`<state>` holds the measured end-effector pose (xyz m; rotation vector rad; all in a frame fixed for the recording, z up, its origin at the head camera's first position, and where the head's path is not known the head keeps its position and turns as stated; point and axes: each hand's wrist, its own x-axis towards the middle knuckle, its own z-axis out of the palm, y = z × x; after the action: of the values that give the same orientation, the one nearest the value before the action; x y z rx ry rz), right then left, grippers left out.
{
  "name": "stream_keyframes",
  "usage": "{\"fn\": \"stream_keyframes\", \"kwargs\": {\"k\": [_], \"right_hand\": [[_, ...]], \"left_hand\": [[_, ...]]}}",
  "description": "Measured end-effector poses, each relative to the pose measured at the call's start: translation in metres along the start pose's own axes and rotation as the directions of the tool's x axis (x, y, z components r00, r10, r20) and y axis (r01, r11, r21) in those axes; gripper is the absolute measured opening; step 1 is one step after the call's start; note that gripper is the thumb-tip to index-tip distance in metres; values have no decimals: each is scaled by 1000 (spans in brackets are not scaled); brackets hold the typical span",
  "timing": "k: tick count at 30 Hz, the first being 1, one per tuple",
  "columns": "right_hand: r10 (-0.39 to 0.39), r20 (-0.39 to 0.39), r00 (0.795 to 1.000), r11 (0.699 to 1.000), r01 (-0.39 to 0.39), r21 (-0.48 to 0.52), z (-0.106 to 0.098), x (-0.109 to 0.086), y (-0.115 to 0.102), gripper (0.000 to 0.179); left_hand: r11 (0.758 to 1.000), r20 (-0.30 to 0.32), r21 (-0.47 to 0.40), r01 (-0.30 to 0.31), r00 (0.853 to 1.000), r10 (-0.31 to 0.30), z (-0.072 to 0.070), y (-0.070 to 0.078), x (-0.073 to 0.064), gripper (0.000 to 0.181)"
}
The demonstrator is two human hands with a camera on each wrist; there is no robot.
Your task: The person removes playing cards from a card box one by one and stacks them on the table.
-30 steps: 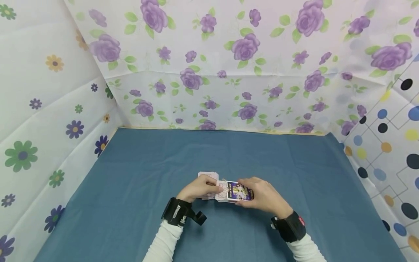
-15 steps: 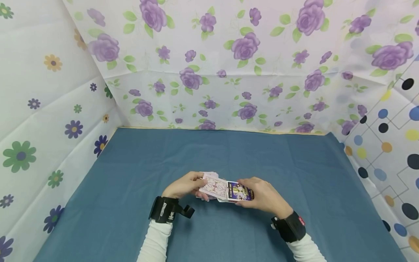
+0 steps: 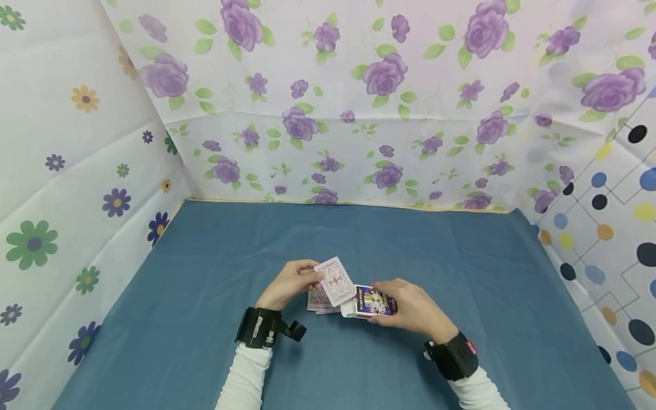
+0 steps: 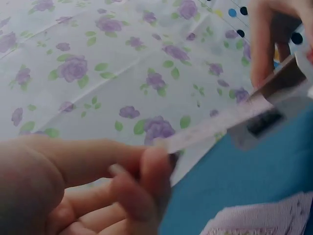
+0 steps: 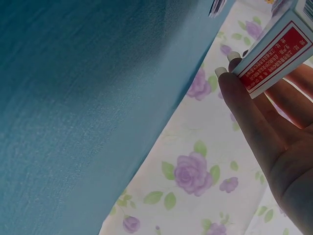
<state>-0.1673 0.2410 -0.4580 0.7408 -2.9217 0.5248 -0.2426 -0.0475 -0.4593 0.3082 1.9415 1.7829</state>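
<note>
Between thumb and fingers, my left hand pinches a playing card with a reddish pattern on pale pink. Whether it is one card or a few together I cannot tell. Its lower right corner meets the open white end of a purple card box. My right hand grips that box by its sides; a red printed panel of the box shows in the right wrist view. Partly covered by the held card, a pile of playing cards lies on the cloth below my left hand.
A blue cloth covers the table. Flower-patterned sheeting stands along the back, with more patterned sheets on the left and right. Black straps with small cameras circle both wrists.
My left hand has drawn a card leftward from the box end, and the card has tilted upward. The hand first shifted left, then rose slightly. My right hand and the box have stayed put.
</note>
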Motion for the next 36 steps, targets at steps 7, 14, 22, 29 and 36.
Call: {"fn": "stream_keyframes", "kwargs": {"k": [7, 14, 22, 29, 36], "right_hand": [[0, 0, 1000, 1000, 0, -5, 2, -1, 1, 69], [-5, 1, 1000, 1000, 5, -1, 3, -1, 2, 70], [-3, -1, 1000, 1000, 3, -3, 2, 0, 3, 68], [3, 9, 1000, 1000, -3, 6, 3, -1, 3, 69], [13, 24, 1000, 1000, -13, 11, 4, -1, 2, 70]], "left_hand": [[998, -260, 61, 30, 966, -13, 1, -9, 4, 25], [992, -398, 128, 24, 917, 29, 1, -22, 8, 19], [954, -495, 291, 67, 864, 91, 7, -31, 12, 16], [906, -524, 410, 102, 840, 142, 12, -34, 11, 15], [875, -520, 474, 98, 833, 189, 18, -35, 11, 14]]}}
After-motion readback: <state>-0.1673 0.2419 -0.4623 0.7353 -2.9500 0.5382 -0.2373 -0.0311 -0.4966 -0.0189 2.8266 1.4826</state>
